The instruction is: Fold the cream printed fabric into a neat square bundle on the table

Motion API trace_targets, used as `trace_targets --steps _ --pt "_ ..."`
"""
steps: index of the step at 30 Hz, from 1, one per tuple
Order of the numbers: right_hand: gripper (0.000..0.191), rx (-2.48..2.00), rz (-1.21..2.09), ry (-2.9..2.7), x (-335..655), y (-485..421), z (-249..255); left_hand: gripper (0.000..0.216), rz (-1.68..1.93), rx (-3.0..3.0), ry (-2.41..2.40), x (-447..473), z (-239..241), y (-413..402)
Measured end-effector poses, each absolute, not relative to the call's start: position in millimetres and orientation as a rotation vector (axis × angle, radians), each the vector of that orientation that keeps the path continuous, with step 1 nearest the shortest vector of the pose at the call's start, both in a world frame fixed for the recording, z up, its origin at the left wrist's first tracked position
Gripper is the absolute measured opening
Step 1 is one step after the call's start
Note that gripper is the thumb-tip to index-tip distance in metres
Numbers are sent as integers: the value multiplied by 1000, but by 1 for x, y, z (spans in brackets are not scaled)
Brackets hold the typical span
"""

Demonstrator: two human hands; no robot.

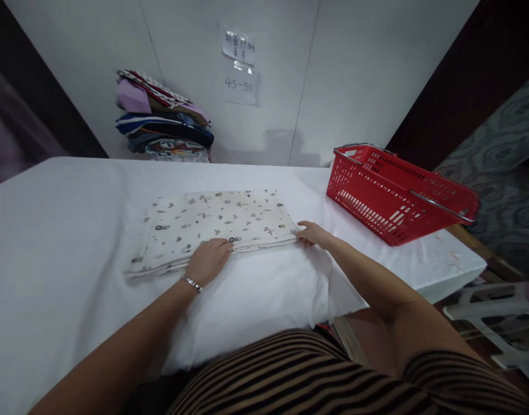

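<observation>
A white cloth with small grey and brown prints point(221, 216) lies folded in layers on the white-covered table. At its front edge, left of the middle, my left hand point(209, 260) has its fingers closed on the folded layers; a bracelet circles that wrist. My right hand point(315, 234) holds the cloth's front right corner, thumb and fingers brought together there. Part of the fingers of each hand is hidden by the hand itself or the fabric edge.
A red plastic basket point(389, 196) with metal handles stands on the table at the right. Stacked folded fabrics point(165, 124) sit at the back left against the wall. Paper notes point(241, 86) hang on the wall. A white plastic stool point(498, 317) is at the lower right.
</observation>
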State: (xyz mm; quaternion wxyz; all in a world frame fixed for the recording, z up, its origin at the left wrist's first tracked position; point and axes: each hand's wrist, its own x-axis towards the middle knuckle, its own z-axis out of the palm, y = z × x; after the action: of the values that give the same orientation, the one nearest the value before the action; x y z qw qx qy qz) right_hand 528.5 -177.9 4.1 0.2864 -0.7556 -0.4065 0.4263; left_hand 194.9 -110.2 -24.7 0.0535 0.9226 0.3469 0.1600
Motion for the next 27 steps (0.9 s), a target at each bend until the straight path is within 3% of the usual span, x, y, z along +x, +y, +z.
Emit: trace_targets --steps 6,11,18,23,27 --pt "58 -1938 1123 -1110 520 -155 28 32 511 2851 1034 193 -26 -109" --pt "46 -1599 1074 -1089 512 -142 40 35 578 2835 1134 190 -21 -108" --pt "54 -1967 1188 -1014 521 -165 -6 31 512 2900 1055 186 -23 -110" --pt "25 -1964 1283 -1098 527 -160 -4 30 552 2954 1033 185 -30 -109" --pt "24 -1815 1318 -1082 524 -153 2 29 569 2956 1025 185 -30 -109"
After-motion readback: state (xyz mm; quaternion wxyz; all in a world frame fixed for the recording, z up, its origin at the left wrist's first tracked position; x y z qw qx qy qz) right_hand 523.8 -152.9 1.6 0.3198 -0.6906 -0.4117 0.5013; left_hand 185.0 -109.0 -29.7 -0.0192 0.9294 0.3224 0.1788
